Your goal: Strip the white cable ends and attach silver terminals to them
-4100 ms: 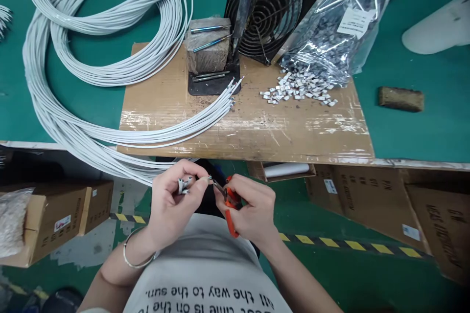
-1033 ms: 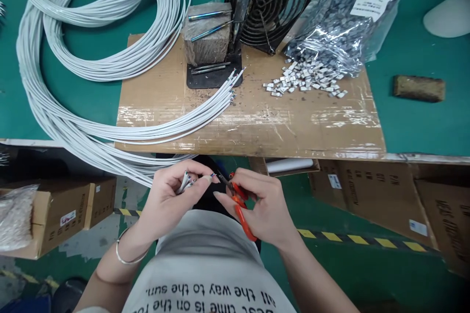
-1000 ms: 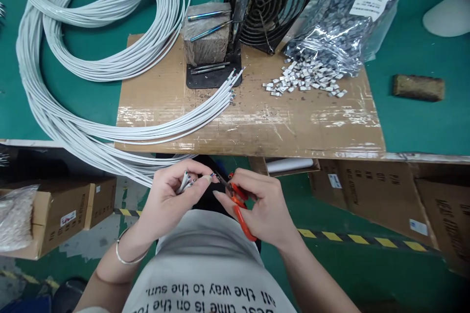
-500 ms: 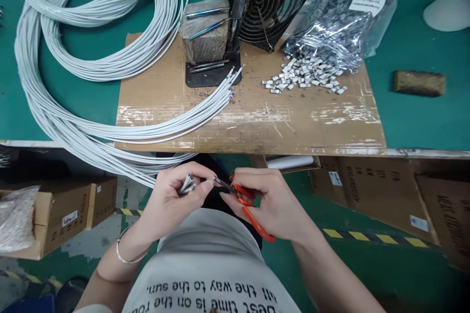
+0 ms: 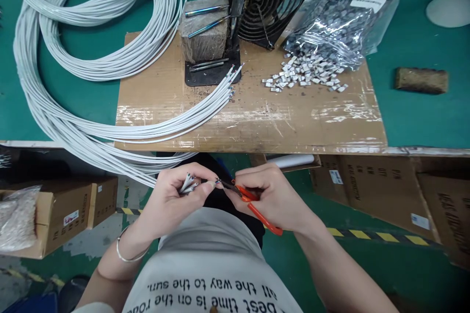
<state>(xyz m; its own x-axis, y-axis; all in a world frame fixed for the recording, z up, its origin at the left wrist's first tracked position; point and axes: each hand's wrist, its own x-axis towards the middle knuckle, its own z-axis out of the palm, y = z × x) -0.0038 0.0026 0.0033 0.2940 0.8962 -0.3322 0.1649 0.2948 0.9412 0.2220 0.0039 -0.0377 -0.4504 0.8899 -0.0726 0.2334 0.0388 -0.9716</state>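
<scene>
My left hand (image 5: 181,198) is closed on several white cables (image 5: 188,183), their ends poking out between the fingers. One cable end is pinched between thumb and forefinger. My right hand (image 5: 270,195) grips orange-handled scissors (image 5: 265,219), and their dark blades point left at that pinched end. Whether the blades touch the wires is too small to tell. Both hands are in front of my body, below the table's front edge. More of the white cable bundle (image 5: 110,132) runs over the table edge toward my left hand, and another part lies on the cardboard with stripped ends.
A cardboard sheet (image 5: 257,127) covers the table's front. On it lie small white connectors (image 5: 304,76) spilling from a plastic bag (image 5: 341,14), beside a black fan guard (image 5: 266,0). A wrapped block (image 5: 203,41) carries metal rods. Boxes (image 5: 378,190) stand below.
My right hand and the scissors have shifted slightly right, and the handles have turned a little. My left hand stays almost where it was, still holding the cables.
</scene>
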